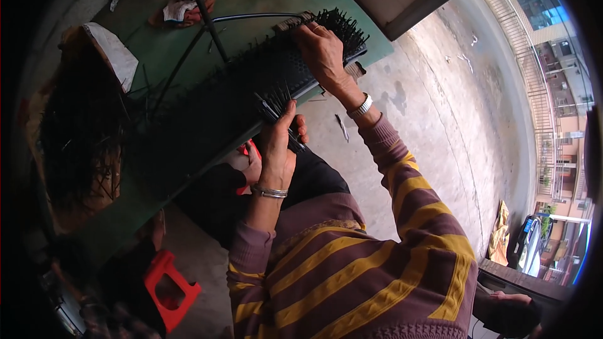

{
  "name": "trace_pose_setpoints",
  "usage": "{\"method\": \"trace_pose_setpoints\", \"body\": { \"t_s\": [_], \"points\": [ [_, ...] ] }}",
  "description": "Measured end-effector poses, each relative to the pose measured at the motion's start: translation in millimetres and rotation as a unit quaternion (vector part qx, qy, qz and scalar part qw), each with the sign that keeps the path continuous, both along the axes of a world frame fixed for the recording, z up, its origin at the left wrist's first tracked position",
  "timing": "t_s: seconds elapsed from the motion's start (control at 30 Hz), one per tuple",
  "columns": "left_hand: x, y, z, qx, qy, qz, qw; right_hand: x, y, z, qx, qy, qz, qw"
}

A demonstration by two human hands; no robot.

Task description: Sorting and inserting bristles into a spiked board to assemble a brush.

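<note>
My left hand (277,144) is closed around a bundle of thin black sticks (274,102), whose tips fan out past the thumb. Just beyond it lies a dark perforated board (300,74) near the table edge. At the board's far right end stands a dense patch of black sticks (344,30), upright like bristles. My right hand (325,55) reaches over that end, its fingers pinched together beside the patch. What the pinch holds, if anything, is hidden behind the knuckles.
The green table (372,22) carries a thin metal stand (217,41), crumpled cloths (188,9) and, at the left, a large heap of black sticks (78,132) in an open carton (113,50). A red plastic stool (166,289) stands below. Another person is partly visible at lower left.
</note>
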State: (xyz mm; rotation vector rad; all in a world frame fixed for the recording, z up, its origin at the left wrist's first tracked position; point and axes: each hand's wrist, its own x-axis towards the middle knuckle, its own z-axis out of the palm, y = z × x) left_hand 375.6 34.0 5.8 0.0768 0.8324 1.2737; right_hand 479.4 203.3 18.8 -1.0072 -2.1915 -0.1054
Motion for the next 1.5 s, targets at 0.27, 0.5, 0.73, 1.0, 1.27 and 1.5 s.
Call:
{"method": "trace_pose_setpoints", "body": {
  "t_s": [0.27,0.5,0.73,1.0,1.27,1.5],
  "points": [
    [-3,1,-2,0.009,0.006,0.014,1.000,6,-32,39,-0.226,0.103,0.049,0.967],
    [0,-2,1,0.013,0.056,0.007,0.998,26,-56,58,-0.512,0.188,0.161,0.823],
    [-2,4,-3,-0.025,-0.002,0.025,0.999,21,-25,38,-0.102,0.187,0.018,0.977],
    [1,-1,-17,0.014,0.009,0.013,1.000,11,-11,25,-0.082,0.136,-0.024,0.987],
    [2,-1,-9,0.015,-0.022,0.022,0.999,20,2,11,-0.202,0.194,0.065,0.958],
    [3,-2,-5,0.023,-0.007,0.021,0.999,2,-4,26,-0.044,0.042,-0.027,0.998]
  ]
}}
